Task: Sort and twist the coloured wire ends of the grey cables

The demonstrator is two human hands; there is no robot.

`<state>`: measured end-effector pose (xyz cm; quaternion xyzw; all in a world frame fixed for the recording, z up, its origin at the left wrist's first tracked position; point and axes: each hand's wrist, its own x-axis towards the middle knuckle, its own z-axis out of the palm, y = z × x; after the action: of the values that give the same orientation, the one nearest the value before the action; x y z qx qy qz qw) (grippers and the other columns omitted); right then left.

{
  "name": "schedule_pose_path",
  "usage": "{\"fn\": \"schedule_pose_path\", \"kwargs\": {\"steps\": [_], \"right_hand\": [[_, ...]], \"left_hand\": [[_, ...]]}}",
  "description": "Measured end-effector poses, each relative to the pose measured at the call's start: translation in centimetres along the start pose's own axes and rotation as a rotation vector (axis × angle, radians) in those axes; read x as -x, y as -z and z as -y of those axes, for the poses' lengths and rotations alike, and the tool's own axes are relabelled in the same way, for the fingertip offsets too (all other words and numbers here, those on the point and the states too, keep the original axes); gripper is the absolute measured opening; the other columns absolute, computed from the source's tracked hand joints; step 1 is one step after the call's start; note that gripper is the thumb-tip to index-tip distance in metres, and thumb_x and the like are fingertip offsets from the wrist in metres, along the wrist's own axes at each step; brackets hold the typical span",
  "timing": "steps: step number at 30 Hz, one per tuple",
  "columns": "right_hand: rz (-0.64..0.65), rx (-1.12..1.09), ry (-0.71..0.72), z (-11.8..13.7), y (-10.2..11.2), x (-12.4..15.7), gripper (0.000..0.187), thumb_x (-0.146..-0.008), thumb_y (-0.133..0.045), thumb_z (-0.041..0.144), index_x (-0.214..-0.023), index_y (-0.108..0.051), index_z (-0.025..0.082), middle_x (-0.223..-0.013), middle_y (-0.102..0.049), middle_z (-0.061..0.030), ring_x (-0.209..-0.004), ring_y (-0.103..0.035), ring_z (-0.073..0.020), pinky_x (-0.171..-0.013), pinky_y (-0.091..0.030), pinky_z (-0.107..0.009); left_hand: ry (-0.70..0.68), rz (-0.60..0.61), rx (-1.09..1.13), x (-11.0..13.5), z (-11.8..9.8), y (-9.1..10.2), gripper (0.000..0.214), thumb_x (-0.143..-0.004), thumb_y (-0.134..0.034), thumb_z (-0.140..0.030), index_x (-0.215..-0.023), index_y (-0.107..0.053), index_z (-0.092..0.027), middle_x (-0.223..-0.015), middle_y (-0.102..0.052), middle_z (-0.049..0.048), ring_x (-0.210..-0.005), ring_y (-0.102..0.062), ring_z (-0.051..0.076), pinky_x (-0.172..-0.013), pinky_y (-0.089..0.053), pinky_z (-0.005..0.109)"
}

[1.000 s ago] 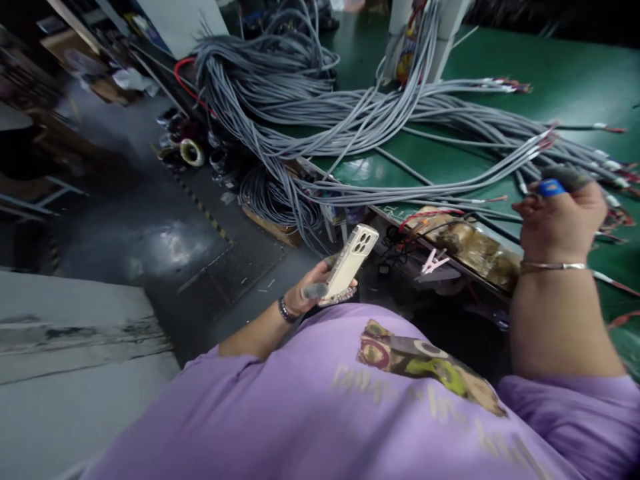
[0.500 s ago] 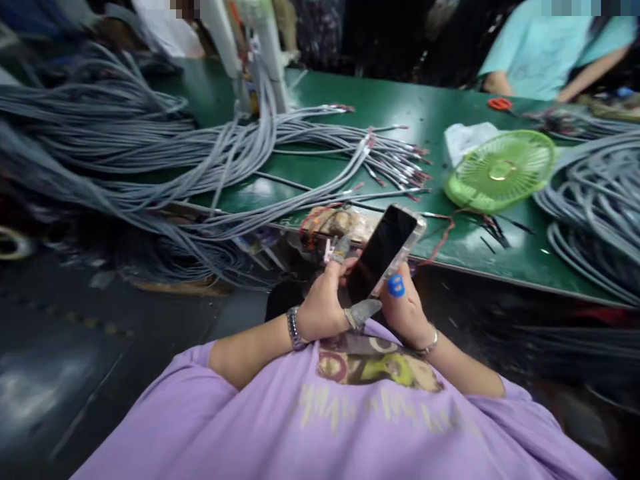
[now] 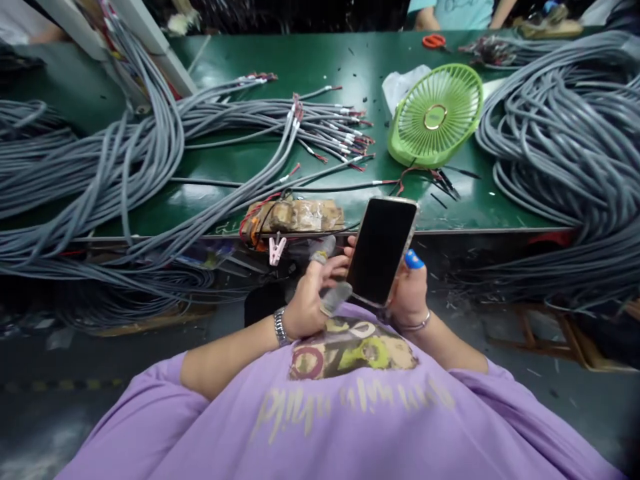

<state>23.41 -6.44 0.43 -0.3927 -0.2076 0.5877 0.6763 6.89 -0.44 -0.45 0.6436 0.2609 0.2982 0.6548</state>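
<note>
A smartphone with a dark screen and a clear case is tilted upright in front of my chest. My right hand grips its lower right side, with a blue wrap on the thumb. By the phone's left edge is my left hand, its thumb and forefinger spread apart in grey finger cots. Some fingertips meet the phone's left edge; I cannot tell which hand they all belong to. Just beyond, a taped cardboard-coloured block with red and black wires lies at the table edge, a pink clip hanging beside it.
On the green table lie grey cables with stripped ends. A green fan stands at right, before a large cable coil. Orange-handled scissors lie farther back, near a person in a teal shirt.
The view has turned right and down. The phone now shows its screen more squarely. My left hand has moved away from its lower edge, while my right hand keeps its grip.
</note>
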Motion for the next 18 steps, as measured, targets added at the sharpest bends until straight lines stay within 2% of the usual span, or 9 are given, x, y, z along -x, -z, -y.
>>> {"fn": "schedule_pose_path", "kwargs": {"steps": [3, 5, 7, 10, 13, 15, 18], "right_hand": [[-0.024, -0.002, -0.037, 0.3, 1.4, -0.5, 0.066, -0.083, -0.039, 0.070, -0.116, -0.068, 0.021, -0.115, -0.074, -0.0092, -0.115, -0.067, -0.0343, -0.091, -0.058, -0.056], [-0.147, 0.011, -0.034, -0.6, 2.2, -1.0, 0.057, -0.084, -0.044, 0.066, -0.104, -0.071, 0.020, -0.102, -0.077, -0.0089, -0.106, -0.071, -0.0333, -0.087, -0.060, -0.053], [-0.260, 0.036, -0.013, -1.9, 2.6, -1.2, 0.046, -0.084, -0.050, 0.061, -0.091, -0.072, 0.021, -0.091, -0.077, -0.0068, -0.097, -0.074, -0.0312, -0.085, -0.061, -0.049], [-0.266, 0.128, 0.050, -3.3, 2.6, -1.1, 0.040, -0.089, -0.053, 0.057, -0.093, -0.073, 0.023, -0.096, -0.078, -0.0043, -0.093, -0.074, -0.0272, -0.087, -0.060, -0.045], [-0.218, 0.324, 0.171, -3.2, 2.8, -0.5, 0.035, -0.093, -0.054, 0.055, -0.102, -0.073, 0.027, -0.101, -0.076, -0.0024, -0.090, -0.071, -0.0230, -0.086, -0.059, -0.041], [-0.182, 0.478, 0.203, -2.4, 3.4, -0.3, 0.034, -0.093, -0.055, 0.054, -0.104, -0.073, 0.028, -0.091, -0.075, -0.0019, -0.078, -0.068, -0.0205, -0.074, -0.058, -0.037], [-0.120, 0.697, 0.257, -1.2, 4.6, -0.3, 0.033, -0.090, -0.061, 0.054, -0.086, -0.075, 0.024, -0.071, -0.066, -0.0007, -0.062, -0.057, -0.0153, -0.061, -0.051, -0.030]], "left_hand": [[0.236, -0.050, 0.421, -0.9, 0.0, -0.6, 0.067, -0.089, -0.053, -0.062, -0.145, -0.043, -0.026, -0.144, -0.054, 0.0130, -0.120, -0.060, 0.027, -0.080, -0.055, 0.035], [0.407, 0.030, 0.637, -1.6, 0.0, -1.2, 0.065, -0.088, -0.050, -0.067, -0.137, -0.053, -0.024, -0.139, -0.059, 0.0120, -0.119, -0.060, 0.028, -0.084, -0.055, 0.038], [0.521, 0.131, 0.795, -2.3, 0.1, -1.6, 0.064, -0.088, -0.051, -0.068, -0.131, -0.058, -0.022, -0.130, -0.065, 0.0110, -0.116, -0.063, 0.029, -0.092, -0.053, 0.042], [0.574, 0.190, 0.948, -3.0, 0.2, -2.0, 0.063, -0.089, -0.049, -0.066, -0.132, -0.058, -0.021, -0.123, -0.069, 0.0103, -0.116, -0.064, 0.030, -0.098, -0.050, 0.046], [0.587, 0.171, 1.019, -3.2, 0.5, -1.7, 0.068, -0.089, -0.045, -0.069, -0.135, -0.057, -0.019, -0.122, -0.070, 0.0119, -0.117, -0.063, 0.032, -0.100, -0.048, 0.049], [0.588, 0.147, 1.039, -3.0, 0.8, -1.4, 0.070, -0.090, -0.044, -0.070, -0.136, -0.057, -0.018, -0.122, -0.070, 0.0129, -0.117, -0.064, 0.033, -0.100, -0.048, 0.050], [0.596, 0.121, 1.056, -2.6, 1.2, -0.8, 0.068, -0.091, -0.044, -0.067, -0.136, -0.057, -0.017, -0.120, -0.070, 0.0137, -0.114, -0.065, 0.033, -0.100, -0.048, 0.051]]}}
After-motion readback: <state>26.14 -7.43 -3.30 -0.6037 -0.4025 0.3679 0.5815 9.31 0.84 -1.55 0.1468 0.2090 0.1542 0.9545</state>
